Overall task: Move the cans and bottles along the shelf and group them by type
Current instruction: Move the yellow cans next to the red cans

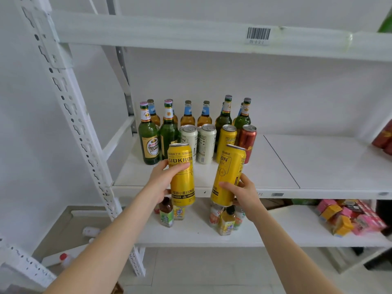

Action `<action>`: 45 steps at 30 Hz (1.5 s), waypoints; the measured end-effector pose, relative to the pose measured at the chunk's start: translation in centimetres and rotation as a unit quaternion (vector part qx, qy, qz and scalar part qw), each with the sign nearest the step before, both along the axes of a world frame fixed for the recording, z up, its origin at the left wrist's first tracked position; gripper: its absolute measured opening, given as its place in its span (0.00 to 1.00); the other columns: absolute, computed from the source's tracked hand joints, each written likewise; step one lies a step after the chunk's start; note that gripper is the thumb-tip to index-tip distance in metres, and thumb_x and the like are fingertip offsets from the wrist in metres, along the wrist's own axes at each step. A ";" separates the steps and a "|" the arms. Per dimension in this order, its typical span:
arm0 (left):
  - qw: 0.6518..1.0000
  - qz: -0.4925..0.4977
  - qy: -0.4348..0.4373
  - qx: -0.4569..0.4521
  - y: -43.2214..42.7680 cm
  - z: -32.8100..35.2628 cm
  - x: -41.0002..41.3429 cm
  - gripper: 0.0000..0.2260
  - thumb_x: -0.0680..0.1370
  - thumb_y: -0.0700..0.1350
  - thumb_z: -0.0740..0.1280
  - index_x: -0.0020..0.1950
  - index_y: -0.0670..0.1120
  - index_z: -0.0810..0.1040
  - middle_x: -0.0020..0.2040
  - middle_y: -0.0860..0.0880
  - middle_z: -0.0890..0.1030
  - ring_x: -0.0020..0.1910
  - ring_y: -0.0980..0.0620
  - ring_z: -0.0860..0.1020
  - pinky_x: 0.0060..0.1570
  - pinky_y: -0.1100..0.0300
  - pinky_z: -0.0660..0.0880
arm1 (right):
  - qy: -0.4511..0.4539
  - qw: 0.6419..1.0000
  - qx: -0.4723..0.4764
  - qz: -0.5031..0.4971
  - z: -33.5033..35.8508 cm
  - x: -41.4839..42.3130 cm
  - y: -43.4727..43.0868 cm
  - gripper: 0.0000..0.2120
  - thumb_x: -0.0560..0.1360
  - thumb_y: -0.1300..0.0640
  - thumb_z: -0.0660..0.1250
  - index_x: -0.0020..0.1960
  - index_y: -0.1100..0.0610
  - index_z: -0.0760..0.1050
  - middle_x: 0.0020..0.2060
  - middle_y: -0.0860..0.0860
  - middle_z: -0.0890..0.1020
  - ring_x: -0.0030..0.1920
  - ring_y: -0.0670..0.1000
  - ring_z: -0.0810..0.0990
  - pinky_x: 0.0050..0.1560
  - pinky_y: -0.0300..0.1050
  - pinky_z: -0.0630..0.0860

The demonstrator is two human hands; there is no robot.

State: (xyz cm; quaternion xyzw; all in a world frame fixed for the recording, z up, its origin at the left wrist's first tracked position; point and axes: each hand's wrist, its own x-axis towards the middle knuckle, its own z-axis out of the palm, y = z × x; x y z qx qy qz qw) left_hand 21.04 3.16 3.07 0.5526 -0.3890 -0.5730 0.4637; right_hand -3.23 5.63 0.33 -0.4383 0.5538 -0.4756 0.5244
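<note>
There were three yellow cans. The left hand (163,177) held the first yellow can (182,179) and the right hand (244,194) held the second yellow can (228,177). The third yellow can (227,141) stood on the shelf (297,162), just past the right hand's fingertips. Beside it, past the right fingers, stood one red can (248,139). Two white cans (188,139) stood between the two hands and farther back.

Four green bottles (148,141) stood on the shelf: two past the left thumb and two behind the third yellow can and the red can. At least four brown bottles (187,118) with blue labels stood at the very back. Some were partly hidden, so the count was not sure.

Under both hands, a lower shelf (275,230) held small drink bottles (166,213). Far from the right fingers lay a pile of pink and orange boxes (347,217).

Both arms reached forward. The left thumb lay across the front of the first can and the fingers curled round its back. This can was straight up. The right thumb pressed the front of the second can and the fingers wrapped its right side. This can leaned, its top tipped to the right. Both cans were in the air at the shelf's front edge.
</note>
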 end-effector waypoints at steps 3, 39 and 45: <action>1.000 0.004 0.002 -0.002 -0.1 0.3 -3.7 0.32 0.63 0.57 0.80 0.64 0.56 0.74 0.60 0.51 0.80 0.58 0.46 0.77 0.53 0.44 0.74 | 0.001 1.000 -0.005 0.006 0.5 -3.9 -0.3 0.23 0.68 0.55 0.78 0.59 0.46 0.73 0.53 0.47 0.82 0.50 0.49 0.82 0.38 0.43 0.79; 0.995 -0.078 -0.054 -0.022 -9.1 1.3 -52.0 0.31 0.64 0.56 0.80 0.64 0.54 0.75 0.59 0.49 0.81 0.58 0.46 0.79 0.57 0.41 0.76 | 0.004 0.998 -0.037 -0.051 -1.0 -50.6 -6.4 0.24 0.69 0.56 0.78 0.60 0.47 0.72 0.54 0.48 0.81 0.53 0.52 0.81 0.45 0.48 0.80; 0.996 -0.071 -0.041 -0.018 -7.1 0.8 -62.7 0.30 0.64 0.56 0.80 0.63 0.55 0.75 0.58 0.50 0.81 0.55 0.48 0.79 0.52 0.46 0.75 | 0.020 0.998 -0.035 -0.038 -0.2 -61.3 -5.1 0.22 0.68 0.56 0.78 0.58 0.47 0.73 0.53 0.48 0.82 0.51 0.52 0.82 0.45 0.49 0.81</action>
